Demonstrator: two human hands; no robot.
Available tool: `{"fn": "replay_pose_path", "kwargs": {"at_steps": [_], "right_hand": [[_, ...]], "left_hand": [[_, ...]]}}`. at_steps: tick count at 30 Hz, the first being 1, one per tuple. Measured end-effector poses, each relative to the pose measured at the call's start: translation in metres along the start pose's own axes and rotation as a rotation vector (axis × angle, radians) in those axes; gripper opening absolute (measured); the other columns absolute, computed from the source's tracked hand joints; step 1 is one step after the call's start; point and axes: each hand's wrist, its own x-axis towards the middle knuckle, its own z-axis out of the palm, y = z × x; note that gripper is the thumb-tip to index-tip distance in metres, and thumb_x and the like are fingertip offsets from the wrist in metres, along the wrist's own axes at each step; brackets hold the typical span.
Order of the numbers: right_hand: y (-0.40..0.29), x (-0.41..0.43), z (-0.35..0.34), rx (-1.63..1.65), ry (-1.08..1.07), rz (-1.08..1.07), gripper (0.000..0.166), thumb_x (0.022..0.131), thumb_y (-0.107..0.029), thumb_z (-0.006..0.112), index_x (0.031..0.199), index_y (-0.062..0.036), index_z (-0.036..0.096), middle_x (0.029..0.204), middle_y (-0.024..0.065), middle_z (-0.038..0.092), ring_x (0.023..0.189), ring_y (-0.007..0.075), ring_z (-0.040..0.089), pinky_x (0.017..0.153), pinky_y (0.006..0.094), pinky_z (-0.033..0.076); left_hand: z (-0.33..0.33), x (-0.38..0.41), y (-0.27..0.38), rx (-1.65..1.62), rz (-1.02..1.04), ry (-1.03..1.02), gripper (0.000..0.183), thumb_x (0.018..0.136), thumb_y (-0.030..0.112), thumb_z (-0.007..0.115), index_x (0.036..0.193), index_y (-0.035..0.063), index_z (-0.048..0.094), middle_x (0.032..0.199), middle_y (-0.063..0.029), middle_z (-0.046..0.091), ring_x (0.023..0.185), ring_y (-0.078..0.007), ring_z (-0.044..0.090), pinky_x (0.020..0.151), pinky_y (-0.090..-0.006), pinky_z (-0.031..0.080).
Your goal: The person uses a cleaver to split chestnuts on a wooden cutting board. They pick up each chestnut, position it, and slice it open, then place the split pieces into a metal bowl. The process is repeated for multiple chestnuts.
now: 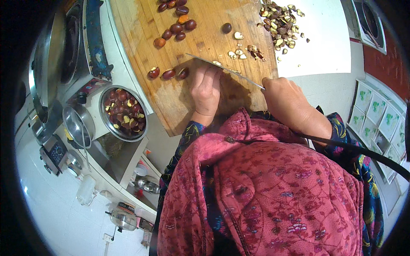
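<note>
A wooden cutting board point(205, 35) lies before me. My right hand point(285, 96) is closed around the handle of a knife point(232, 71), whose blade points to the upper left, edge-on to the view. Right behind the blade, my left hand point(205, 88) rests on the board with bent fingers; its fingertips are partly hidden, and whether they hold a piece cannot be told. Cut pale nut pieces point(238, 53) and a whole chestnut point(226, 28) lie beyond the blade. Several brown chestnuts point(176, 28) sit at the upper left, and partly opened ones point(168, 74) left of my left hand.
Chopped chestnut pieces point(282, 28) are heaped on a white surface point(323, 41) at the board's right edge. A metal bowl point(123, 113) of chestnuts and shells stands at the left, beside an empty-looking metal pan point(78, 121). A stove point(77, 41) is at the upper left.
</note>
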Motion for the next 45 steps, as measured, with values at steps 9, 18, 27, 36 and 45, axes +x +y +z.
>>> {"fn": "replay_pose_path", "kwargs": {"at_steps": [9, 18, 27, 36, 45], "right_hand": [[0.003, 0.055, 0.050, 0.153, 0.281, -0.170, 0.020, 0.087, -0.015, 0.062, 0.094, 0.0035, 0.065, 0.075, 0.0296, 0.064, 0.073, 0.0437, 0.067, 0.067, 0.0514, 0.053], [0.063, 0.003, 0.044, 0.481, 0.320, -0.081, 0.021, 0.088, -0.015, 0.064, 0.090, 0.0055, 0.067, 0.076, 0.0312, 0.062, 0.076, 0.0466, 0.064, 0.067, 0.0497, 0.051], [0.085, -0.013, 0.068, 0.546, 0.354, -0.070, 0.016, 0.089, -0.013, 0.061, 0.089, 0.0032, 0.065, 0.071, 0.0282, 0.060, 0.072, 0.0463, 0.062, 0.064, 0.0503, 0.050], [0.065, -0.016, 0.061, 0.155, 0.325, -0.199, 0.013, 0.077, -0.003, 0.061, 0.089, 0.0013, 0.057, 0.071, 0.0258, 0.065, 0.069, 0.0441, 0.066, 0.062, 0.0514, 0.053], [0.053, -0.014, 0.049, 0.068, 0.258, -0.208, 0.013, 0.077, -0.001, 0.060, 0.089, 0.0027, 0.056, 0.071, 0.0249, 0.065, 0.071, 0.0437, 0.067, 0.063, 0.0507, 0.054]], "left_hand": [[-0.005, 0.002, 0.010, 0.029, -0.046, -0.053, 0.016, 0.083, 0.002, 0.070, 0.099, 0.0057, 0.068, 0.105, -0.0117, 0.064, 0.092, -0.0321, 0.064, 0.080, -0.0389, 0.053], [-0.013, -0.008, 0.007, -0.101, -0.125, -0.014, 0.011, 0.085, -0.001, 0.070, 0.096, 0.0008, 0.066, 0.104, -0.0115, 0.061, 0.088, -0.0232, 0.064, 0.074, -0.0318, 0.056], [-0.023, 0.007, 0.016, -0.075, -0.202, -0.136, 0.018, 0.088, -0.001, 0.069, 0.106, 0.0010, 0.067, 0.113, -0.0106, 0.061, 0.087, -0.0157, 0.065, 0.074, -0.0278, 0.058], [-0.014, 0.000, 0.014, 0.139, -0.097, -0.121, 0.021, 0.079, 0.000, 0.072, 0.099, 0.0038, 0.069, 0.100, -0.0142, 0.063, 0.086, -0.0300, 0.065, 0.075, -0.0359, 0.052], [-0.011, -0.003, 0.011, 0.134, -0.051, -0.114, 0.024, 0.075, 0.001, 0.072, 0.099, 0.0031, 0.069, 0.099, -0.0154, 0.062, 0.092, -0.0373, 0.061, 0.081, -0.0425, 0.051]]}}
